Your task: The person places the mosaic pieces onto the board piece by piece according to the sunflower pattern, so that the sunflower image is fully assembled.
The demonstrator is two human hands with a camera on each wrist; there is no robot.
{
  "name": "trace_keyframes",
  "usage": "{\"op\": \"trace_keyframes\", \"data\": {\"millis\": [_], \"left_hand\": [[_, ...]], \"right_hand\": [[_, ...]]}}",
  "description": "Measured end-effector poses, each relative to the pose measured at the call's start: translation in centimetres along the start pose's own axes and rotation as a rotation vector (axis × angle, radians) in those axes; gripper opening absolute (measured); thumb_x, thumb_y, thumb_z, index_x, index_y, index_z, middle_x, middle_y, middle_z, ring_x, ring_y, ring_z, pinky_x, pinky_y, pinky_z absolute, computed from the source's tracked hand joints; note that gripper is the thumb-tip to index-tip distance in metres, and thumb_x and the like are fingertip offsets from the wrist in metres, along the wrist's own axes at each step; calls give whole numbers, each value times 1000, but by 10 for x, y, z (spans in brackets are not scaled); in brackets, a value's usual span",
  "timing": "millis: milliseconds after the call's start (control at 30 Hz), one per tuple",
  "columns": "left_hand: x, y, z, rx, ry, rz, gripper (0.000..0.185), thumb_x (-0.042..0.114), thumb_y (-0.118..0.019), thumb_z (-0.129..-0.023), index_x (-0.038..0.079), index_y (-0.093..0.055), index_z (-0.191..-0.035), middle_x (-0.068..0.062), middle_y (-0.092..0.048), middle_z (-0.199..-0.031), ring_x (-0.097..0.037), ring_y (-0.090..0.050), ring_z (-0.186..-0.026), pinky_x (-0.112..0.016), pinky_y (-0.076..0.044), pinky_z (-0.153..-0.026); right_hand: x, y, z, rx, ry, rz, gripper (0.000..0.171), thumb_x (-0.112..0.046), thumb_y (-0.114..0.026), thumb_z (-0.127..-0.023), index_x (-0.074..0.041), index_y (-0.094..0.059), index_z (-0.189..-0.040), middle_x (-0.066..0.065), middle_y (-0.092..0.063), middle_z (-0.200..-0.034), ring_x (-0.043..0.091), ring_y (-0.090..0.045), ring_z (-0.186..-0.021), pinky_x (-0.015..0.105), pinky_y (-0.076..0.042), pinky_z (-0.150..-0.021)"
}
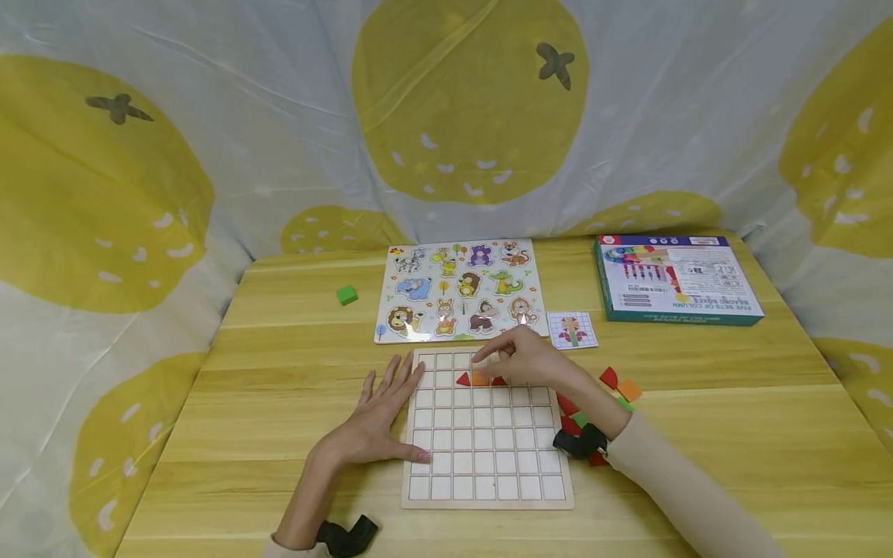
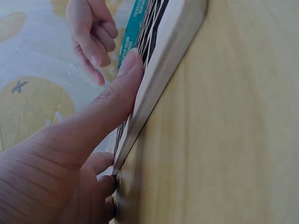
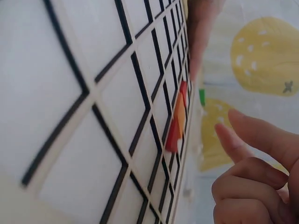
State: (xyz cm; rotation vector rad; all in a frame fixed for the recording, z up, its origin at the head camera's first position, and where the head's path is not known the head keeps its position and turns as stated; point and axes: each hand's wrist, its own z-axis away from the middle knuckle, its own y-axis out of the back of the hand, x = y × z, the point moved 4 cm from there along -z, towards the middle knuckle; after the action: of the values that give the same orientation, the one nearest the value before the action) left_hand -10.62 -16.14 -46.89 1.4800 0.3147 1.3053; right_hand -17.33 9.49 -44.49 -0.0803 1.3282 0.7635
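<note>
A wooden board (image 1: pixel 488 504) with a grid of white squares lies flat on the table. My left hand (image 1: pixel 371 425) rests at its left side, fingers spread along the edge and thumb (image 2: pixel 117 88) on the board's surface. In the board's second row from the top sit an orange square (image 1: pixel 480 378) and a red piece (image 1: pixel 463 380) to its left. Another red piece (image 1: pixel 498 381), partly covered in the head view, lies on the right. Above them hovers my right hand (image 1: pixel 533 360), holding nothing visible; its index finger and thumb stand apart, the other fingers curled.
Loose red, orange and green pieces (image 1: pixel 629 389) lie right of the board, partly under the right forearm. Behind it are an animal puzzle (image 1: pixel 456 298) and a pattern card (image 1: pixel 573 330). A box (image 1: pixel 684 283) stands back right, a green block (image 1: pixel 346 294) back left.
</note>
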Motion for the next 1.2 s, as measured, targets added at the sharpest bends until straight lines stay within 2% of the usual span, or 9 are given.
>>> {"op": "trace_keyframes", "data": {"millis": [167, 300, 600, 867, 1067, 1200], "left_hand": [[1, 0, 0, 0, -3, -1, 129, 66, -78, -64, 21, -1, -157, -2, 11, -164, -28, 13, -152, -60, 10, -117], [3, 1, 1, 2, -11, 6, 129, 64, -79, -64, 20, -2, -157, -4, 9, -164, -31, 11, -152, -62, 10, -116], [2, 0, 0, 12, -18, 9, 128, 64, -79, -63, 18, -4, -157, -6, 7, -164, -33, 10, -151, -64, 10, -115], [2, 1, 1, 9, -18, 9, 129, 64, -79, -64, 18, -3, -157, -5, 8, -164, -32, 10, -152, -63, 10, -116], [2, 1, 0, 10, -16, 2, 129, 65, -78, -64, 19, -2, -157, -3, 10, -164, -30, 12, -152, -62, 10, -117], [1, 0, 1, 7, -12, 4, 129, 66, -78, -64, 20, -1, -157, -3, 10, -164, -29, 12, -152, -61, 10, -117]], "right_hand": [[16, 33, 22, 65, -6, 42, 22, -29, -75, -84, -18, -77, -103, -3, -28, -53, 13, -25, -50, 24, -25, -47], [32, 57, 43, 123, -30, 99, 22, -31, -74, -85, -18, -76, -103, -2, -30, -57, 13, -29, -53, 24, -26, -48], [66, 92, 80, 160, -103, 103, 30, -32, -75, -84, -13, -74, -108, -3, -31, -57, 10, -31, -52, 26, -26, -47], [91, 110, 106, 137, -143, 137, 33, -28, -76, -82, -11, -73, -110, -3, -30, -61, 10, -32, -55, 25, -26, -47], [110, 120, 124, 95, -155, 65, 44, -26, -80, -77, -7, -68, -115, -2, -23, -61, 11, -25, -54, 27, -31, -54], [115, 124, 130, 64, -141, 46, 49, -22, -81, -75, -5, -66, -118, -2, -24, -62, 10, -25, -55, 26, -34, -60]]}}
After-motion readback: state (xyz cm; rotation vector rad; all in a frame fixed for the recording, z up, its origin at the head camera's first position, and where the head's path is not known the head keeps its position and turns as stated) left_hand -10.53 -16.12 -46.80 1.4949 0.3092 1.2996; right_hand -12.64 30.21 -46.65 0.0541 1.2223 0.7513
